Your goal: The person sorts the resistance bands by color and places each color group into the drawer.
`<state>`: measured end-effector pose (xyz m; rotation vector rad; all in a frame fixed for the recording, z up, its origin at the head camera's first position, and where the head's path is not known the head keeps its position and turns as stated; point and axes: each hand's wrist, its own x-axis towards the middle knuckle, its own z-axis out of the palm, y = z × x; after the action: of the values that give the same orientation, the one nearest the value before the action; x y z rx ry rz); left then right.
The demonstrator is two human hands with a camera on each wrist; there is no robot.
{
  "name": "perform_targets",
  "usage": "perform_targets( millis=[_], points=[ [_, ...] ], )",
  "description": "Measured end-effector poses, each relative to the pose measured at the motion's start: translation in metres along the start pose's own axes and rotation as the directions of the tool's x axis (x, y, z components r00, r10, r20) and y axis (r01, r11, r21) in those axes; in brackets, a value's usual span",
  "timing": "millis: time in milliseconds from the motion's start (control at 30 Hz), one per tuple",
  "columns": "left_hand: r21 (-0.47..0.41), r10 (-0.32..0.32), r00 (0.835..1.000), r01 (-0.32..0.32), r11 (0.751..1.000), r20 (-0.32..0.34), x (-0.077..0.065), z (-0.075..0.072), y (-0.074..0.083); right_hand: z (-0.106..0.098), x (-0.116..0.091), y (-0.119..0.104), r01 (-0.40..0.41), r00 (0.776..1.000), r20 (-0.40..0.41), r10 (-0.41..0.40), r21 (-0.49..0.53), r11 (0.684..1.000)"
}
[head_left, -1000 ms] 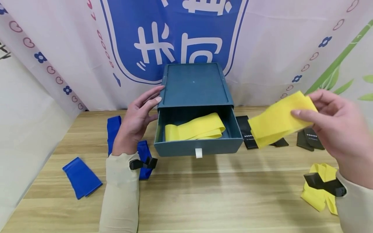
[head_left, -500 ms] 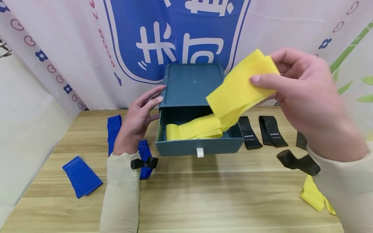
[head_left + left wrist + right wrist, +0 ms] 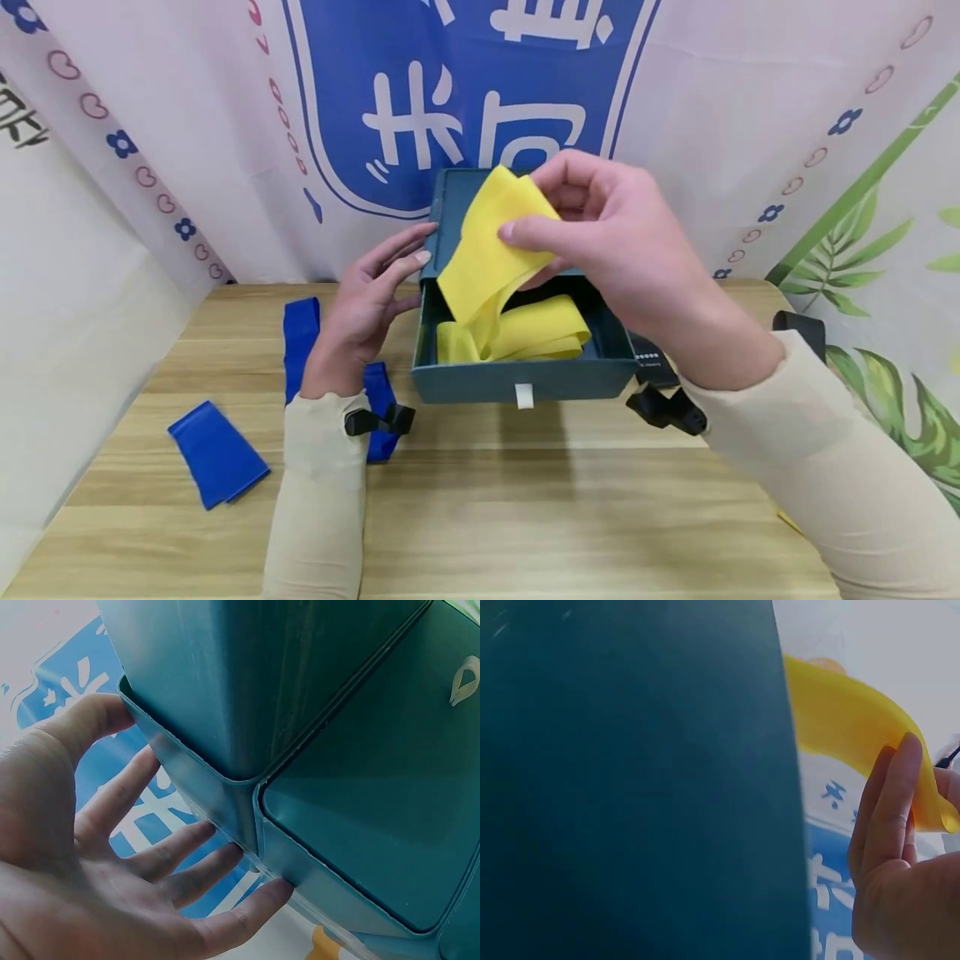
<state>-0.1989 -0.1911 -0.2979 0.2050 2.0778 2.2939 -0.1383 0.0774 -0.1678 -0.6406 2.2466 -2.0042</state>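
A dark teal box (image 3: 450, 212) stands on the table with its drawer (image 3: 472, 383) pulled out. My left hand (image 3: 360, 312) rests against the box's left side; in the left wrist view its fingertips (image 3: 277, 889) touch the outer wall, fingers spread. Over the drawer my right hand (image 3: 615, 233) pinches a folded yellow resistance band (image 3: 498, 242) between thumb and fingers, its lower end hanging into the drawer. Another folded yellow band (image 3: 551, 325) lies inside. The right wrist view has the held band (image 3: 847, 712) partly hidden behind the teal drawer wall (image 3: 630, 787).
Blue bands (image 3: 217, 454) lie at the left, some partly behind my left arm. Right of the drawer, a black band (image 3: 654, 362) shows beside my right wrist. A yellow edge (image 3: 789, 522) peeks out under my right sleeve. A printed curtain (image 3: 705, 125) hangs behind the box.
My right hand has carried the yellow band leftward from the right side of the table to over the drawer, its end now down inside. My left hand has stayed on the box.
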Motion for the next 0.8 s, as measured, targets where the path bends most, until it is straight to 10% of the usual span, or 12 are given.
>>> perform_targets(
  millis=[500, 800],
  points=[
    [0.022, -0.038, 0.999, 0.039, 0.999, -0.015, -0.001, 0.001, 0.001, 0.021, 0.004, 0.015, -0.049, 0.994, 0.088, 0.063, -0.148, 0.988],
    [0.026, -0.028, 1.000, 0.028, 0.999, -0.010, 0.000, 0.001, 0.001, 0.004, 0.007, 0.031, -0.181, 0.978, 0.040, 0.205, -0.332, 0.926]
  ],
)
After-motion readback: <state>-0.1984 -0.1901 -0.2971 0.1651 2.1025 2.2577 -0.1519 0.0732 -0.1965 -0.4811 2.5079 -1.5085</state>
